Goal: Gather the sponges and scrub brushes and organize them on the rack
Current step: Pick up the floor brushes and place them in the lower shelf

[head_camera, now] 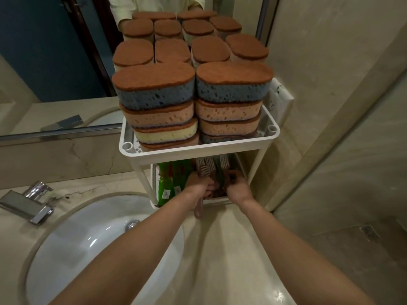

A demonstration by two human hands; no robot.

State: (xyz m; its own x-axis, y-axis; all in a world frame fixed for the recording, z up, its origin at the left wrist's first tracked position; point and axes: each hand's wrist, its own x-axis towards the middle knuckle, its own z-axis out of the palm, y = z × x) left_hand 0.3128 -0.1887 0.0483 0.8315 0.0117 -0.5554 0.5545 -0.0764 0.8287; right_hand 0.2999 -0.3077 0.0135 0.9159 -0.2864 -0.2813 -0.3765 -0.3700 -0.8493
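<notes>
A white two-tier rack (198, 149) stands on the counter against the mirror. Its top tray holds several stacks of sponges (154, 93) with brown scrub tops and blue, pink and yellow foam. On the lower shelf lie green scrub brushes (165, 183) at the left and pink scrub brushes (206, 167) at the right. My left hand (199, 183) is closed around a pink brush whose handle (198, 211) sticks out over the shelf's front edge. My right hand (237, 186) reaches into the right side of the lower shelf, fingers curled on another pink brush.
A white sink basin (88, 238) with a drain lies at the lower left, a chrome faucet (28, 203) beside it. The mirror (55, 62) behind the rack reflects the sponges. A wall socket (283, 97) sits right of the rack, beside a tiled wall.
</notes>
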